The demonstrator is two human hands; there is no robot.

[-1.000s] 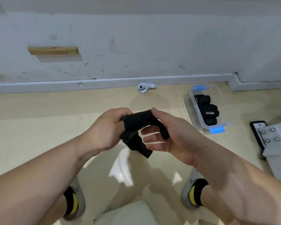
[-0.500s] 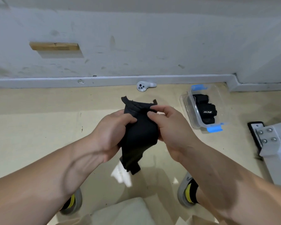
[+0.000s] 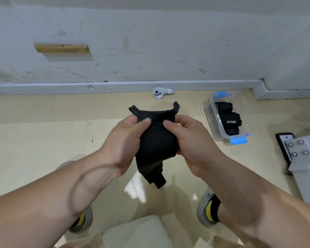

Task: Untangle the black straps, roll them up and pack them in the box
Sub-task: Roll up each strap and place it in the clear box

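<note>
Beige floor (image 3: 34,140), scuffed white wall behind. Left hand (image 3: 122,140) and right hand (image 3: 195,140) both pinch the black strap (image 3: 156,145) by its top edge, mid-air above the floor. Clear box (image 3: 249,113) sits by the floor's far right edge with rolled straps (image 3: 231,120) inside. Best to roll tight, with the edges aligned.

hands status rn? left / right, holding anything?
Left hand: closed, thumb and fingers pinching the black strap near its top edge.
Right hand: closed, pinching the same strap on its other side.
</note>
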